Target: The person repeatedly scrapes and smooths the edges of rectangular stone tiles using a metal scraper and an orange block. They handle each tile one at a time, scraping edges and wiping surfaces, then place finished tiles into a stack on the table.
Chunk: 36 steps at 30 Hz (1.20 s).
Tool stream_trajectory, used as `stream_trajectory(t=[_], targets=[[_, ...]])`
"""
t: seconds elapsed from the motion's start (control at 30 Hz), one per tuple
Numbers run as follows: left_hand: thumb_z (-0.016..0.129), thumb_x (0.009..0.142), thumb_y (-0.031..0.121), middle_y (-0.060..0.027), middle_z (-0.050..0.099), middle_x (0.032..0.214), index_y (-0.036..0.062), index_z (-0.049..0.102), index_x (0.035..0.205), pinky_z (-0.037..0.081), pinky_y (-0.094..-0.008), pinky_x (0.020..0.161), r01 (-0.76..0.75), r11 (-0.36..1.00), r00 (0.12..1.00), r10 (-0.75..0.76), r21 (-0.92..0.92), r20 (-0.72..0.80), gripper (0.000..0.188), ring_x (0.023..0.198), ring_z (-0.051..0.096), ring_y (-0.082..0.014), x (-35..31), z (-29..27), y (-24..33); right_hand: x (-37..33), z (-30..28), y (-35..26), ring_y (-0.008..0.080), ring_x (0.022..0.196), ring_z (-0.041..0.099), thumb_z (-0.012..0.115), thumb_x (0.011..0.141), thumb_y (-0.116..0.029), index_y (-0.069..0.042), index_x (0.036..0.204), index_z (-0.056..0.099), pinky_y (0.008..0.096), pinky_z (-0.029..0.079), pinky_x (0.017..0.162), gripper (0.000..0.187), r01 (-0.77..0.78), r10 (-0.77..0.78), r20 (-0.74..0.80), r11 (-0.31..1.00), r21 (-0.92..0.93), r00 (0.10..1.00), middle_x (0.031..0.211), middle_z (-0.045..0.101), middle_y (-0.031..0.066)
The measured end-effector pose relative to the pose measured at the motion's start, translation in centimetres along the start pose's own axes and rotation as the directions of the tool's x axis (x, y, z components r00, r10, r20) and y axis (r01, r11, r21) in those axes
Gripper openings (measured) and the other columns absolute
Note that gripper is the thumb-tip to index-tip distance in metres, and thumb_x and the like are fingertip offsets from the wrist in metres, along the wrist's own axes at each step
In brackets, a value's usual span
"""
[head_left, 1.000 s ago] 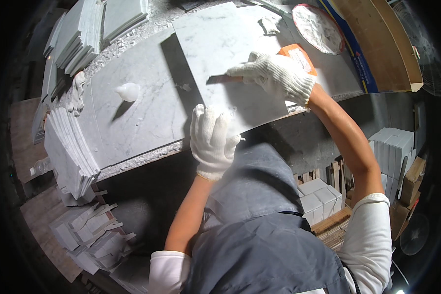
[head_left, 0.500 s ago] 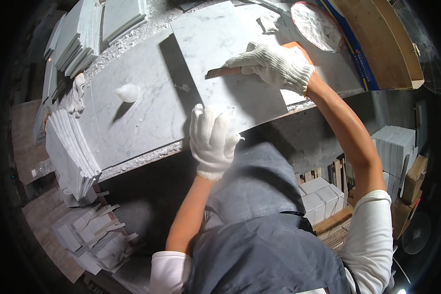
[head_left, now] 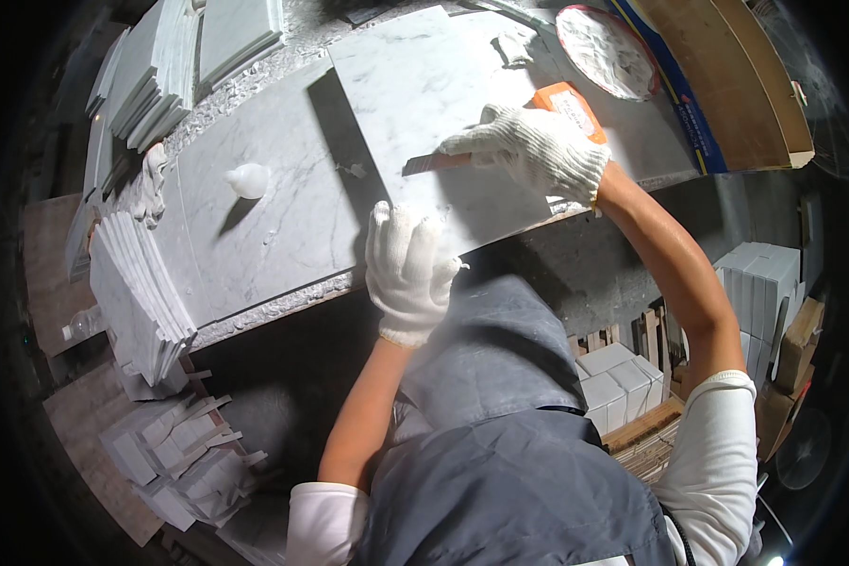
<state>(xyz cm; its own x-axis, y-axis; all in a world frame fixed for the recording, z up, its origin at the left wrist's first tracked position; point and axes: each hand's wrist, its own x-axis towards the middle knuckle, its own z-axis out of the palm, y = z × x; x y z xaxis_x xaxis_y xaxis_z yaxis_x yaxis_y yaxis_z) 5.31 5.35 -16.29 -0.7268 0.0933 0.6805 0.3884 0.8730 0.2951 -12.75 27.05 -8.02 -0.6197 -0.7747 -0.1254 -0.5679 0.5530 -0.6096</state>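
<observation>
My right hand (head_left: 549, 151), in a white knit glove, grips a flat scraper (head_left: 436, 163) with a dark blade end and a reddish-brown body. The blade lies low over a white, grey-veined marble slab (head_left: 415, 71); whether it touches cannot be told. My left hand (head_left: 407, 274), gloved too, lies over the slab's near left corner, its fingers stretched along it. An orange box-like object (head_left: 572, 108) with a white label lies just beyond my right hand. This slab overlaps another marble slab (head_left: 264, 236) on the left and throws a dark shadow on it.
A whitish bulb-shaped item (head_left: 248, 180) stands on the left slab. Stacked tiles (head_left: 137, 292) lean at the bench's left end, with more tiles (head_left: 151, 80) behind. A red-rimmed round container (head_left: 608, 52) of white paste and a cardboard box (head_left: 726, 75) sit at the far right.
My right hand and the scraper have shifted slightly toward me and to the right. More of the orange object shows now. My left hand stays at the slab's corner.
</observation>
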Motion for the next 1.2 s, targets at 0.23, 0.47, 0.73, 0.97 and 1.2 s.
stream_trajectory(t=[0.23, 0.47, 0.73, 0.97, 1.2], targets=[[0.052, 0.108, 0.047, -0.0218, 0.055, 0.145, 0.0029, 0.055, 0.142, 0.047, -0.0569, 0.11, 0.007, 0.999, 1.0, -0.006, 0.035, -0.003, 0.056, 0.136, 0.053, -0.0463, 0.1, -0.1, 0.1, -1.2, 1.7, -1.8, 0.028, 0.087, 0.073, 0.065, 0.1, -0.014, -0.02, 0.139, 0.068, 0.0377, 0.057, 0.074, 0.039, -0.067, 0.06, -0.211, 0.997, -0.027, 0.976, 0.106, 0.07, 0.0141], [0.051, 0.108, 0.047, -0.0223, 0.055, 0.145, 0.0028, 0.056, 0.141, 0.047, -0.0565, 0.109, -0.015, 0.999, 1.0, 0.015, 0.042, 0.007, 0.055, 0.136, 0.053, -0.046, 0.1, -0.2, 0.1, -1.8, 2.0, -4.0, 0.0276, 0.091, 0.074, 0.065, 0.099, -0.01, -0.02, 0.135, 0.071, 0.0358, 0.059, 0.08, 0.038, -0.157, 0.143, -0.358, 0.988, -0.01, 0.923, 0.103, 0.074, 0.0114], [0.052, 0.107, 0.047, -0.0204, 0.051, 0.15, 0.0071, 0.058, 0.14, 0.047, -0.0563, 0.11, 0.0, 1.0, 1.0, -0.001, 0.031, 0.002, 0.052, 0.138, 0.05, -0.0456, 0.1, -0.2, 0.2, -2.1, 2.3, -3.6, 0.0271, 0.085, 0.073, 0.062, 0.099, -0.009, -0.018, 0.132, 0.072, 0.0377, 0.058, 0.078, 0.036, -0.14, 0.151, -0.367, 0.989, 0.056, 0.918, 0.099, 0.076, 0.0109], [0.057, 0.106, 0.044, -0.0216, 0.054, 0.147, 0.003, 0.056, 0.143, 0.045, -0.0561, 0.11, 0.002, 1.0, 1.0, -0.002, 0.006, 0.005, 0.055, 0.137, 0.052, -0.046, 0.3, -0.4, 0.3, -0.6, 0.7, -2.5, 0.0231, 0.097, 0.071, 0.057, 0.103, -0.013, -0.017, 0.144, 0.061, 0.0331, 0.057, 0.083, 0.041, -0.083, 0.073, -0.128, 0.994, -0.073, 0.989, 0.116, 0.071, 0.0104], [0.056, 0.106, 0.044, -0.0218, 0.054, 0.146, 0.0026, 0.056, 0.143, 0.045, -0.0563, 0.11, -0.002, 0.999, 1.0, 0.002, 0.035, 0.017, 0.056, 0.138, 0.051, -0.0462, 0.2, -0.4, 0.3, 1.4, 2.5, 3.7, 0.017, 0.104, 0.068, 0.05, 0.106, -0.012, -0.01, 0.161, 0.038, 0.0285, 0.057, 0.087, 0.057, 0.098, -0.209, 0.036, 0.594, 0.799, 0.977, 0.148, 0.058, 0.0105]])
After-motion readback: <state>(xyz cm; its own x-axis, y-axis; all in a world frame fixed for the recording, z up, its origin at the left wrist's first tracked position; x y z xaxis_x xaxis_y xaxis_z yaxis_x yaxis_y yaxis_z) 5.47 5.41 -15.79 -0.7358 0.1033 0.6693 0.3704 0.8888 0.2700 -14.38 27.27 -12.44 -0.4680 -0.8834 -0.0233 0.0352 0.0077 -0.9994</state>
